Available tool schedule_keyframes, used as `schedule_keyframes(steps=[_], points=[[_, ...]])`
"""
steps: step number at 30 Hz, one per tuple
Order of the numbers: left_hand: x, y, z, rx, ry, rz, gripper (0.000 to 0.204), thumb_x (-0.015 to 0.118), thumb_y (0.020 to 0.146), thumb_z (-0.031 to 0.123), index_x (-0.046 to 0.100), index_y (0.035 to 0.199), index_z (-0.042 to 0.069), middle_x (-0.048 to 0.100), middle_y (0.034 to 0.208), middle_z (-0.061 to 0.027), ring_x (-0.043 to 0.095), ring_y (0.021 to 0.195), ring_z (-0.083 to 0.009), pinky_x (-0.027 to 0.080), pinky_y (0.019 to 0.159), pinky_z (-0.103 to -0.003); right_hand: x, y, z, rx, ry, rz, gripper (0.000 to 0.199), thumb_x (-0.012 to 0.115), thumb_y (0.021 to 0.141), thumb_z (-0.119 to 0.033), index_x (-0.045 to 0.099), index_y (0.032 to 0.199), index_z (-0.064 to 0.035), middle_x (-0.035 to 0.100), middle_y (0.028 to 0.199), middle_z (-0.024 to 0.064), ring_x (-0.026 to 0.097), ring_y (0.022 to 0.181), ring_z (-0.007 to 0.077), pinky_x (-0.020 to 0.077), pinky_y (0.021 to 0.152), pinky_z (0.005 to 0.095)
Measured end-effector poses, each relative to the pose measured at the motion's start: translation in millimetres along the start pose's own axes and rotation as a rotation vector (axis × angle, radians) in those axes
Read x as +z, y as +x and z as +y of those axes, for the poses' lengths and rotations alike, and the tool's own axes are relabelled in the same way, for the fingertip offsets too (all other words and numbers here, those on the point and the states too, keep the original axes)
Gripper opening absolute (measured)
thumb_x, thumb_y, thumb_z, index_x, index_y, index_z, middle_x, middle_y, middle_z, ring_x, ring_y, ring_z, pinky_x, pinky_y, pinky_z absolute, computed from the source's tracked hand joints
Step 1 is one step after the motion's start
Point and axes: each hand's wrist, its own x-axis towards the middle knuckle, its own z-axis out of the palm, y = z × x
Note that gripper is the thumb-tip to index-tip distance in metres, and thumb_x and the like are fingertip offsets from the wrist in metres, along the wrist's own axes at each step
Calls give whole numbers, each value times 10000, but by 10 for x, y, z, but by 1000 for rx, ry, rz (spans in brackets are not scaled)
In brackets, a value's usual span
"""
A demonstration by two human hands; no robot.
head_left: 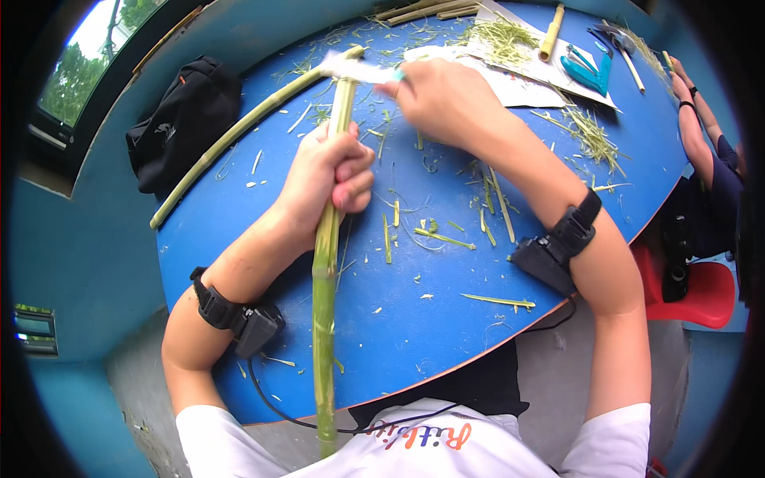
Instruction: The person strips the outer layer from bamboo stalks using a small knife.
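Observation:
My left hand [327, 179] is clenched around a long green bamboo stalk [324, 303] that runs from my chest up across the blue table [422, 319]. My right hand [442, 99] grips a blurred blade with a teal handle [362, 72] laid against the stalk's far tip. Both wrists carry black strapped devices with a cable. Green shavings lie scattered around both hands.
A second long green stalk [239, 131] lies diagonally at the left. A black bag [179, 119] sits past the table's left edge. At the back lie paper sheets [518, 80], teal pliers [588, 72], cut bamboo pieces and shavings. Another person's arm [697, 127] and a red chair [701, 291] are at right.

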Motion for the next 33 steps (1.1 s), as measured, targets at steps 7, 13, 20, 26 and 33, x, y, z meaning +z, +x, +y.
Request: schedule_keyframes(steps=[7,13,20,26,33], points=[[4,-107,-23,-26,68,-57,120,449,825,42,392,909,107,317,496,47,294,306,-41,231,311,-202,-353,-9,267,159,277,-46,568,464,888,-500,594,768,39,616,797,242,593,813,390,444,743,454],[-35,-88,-24,-34,-30,-146,120,457,838,39,401,924,101,318,502,48,296,317,-37,237,330,-197,-232,-93,130,-37,337,-148,561,479,886,-495,541,730,41,558,693,213,543,685,328,419,654,414],[1,-102,-27,-42,-24,-139,116,457,841,41,401,918,107,314,503,46,290,318,-35,233,327,-195,-247,-128,80,-28,388,-261,550,502,877,-482,523,704,40,517,615,173,499,598,266,393,589,389],[17,-112,-26,-58,-23,-152,112,448,846,40,396,912,114,310,503,41,289,316,-38,237,315,-193,-221,-144,129,-46,430,-289,547,493,893,-480,440,679,21,401,595,97,392,590,183,337,557,362],[27,-117,-8,-37,18,-79,114,441,846,36,395,917,111,315,508,43,284,314,-33,234,315,-192,-201,-127,62,-173,241,-45,547,499,887,-473,490,700,41,494,629,193,468,626,331,374,616,416]])
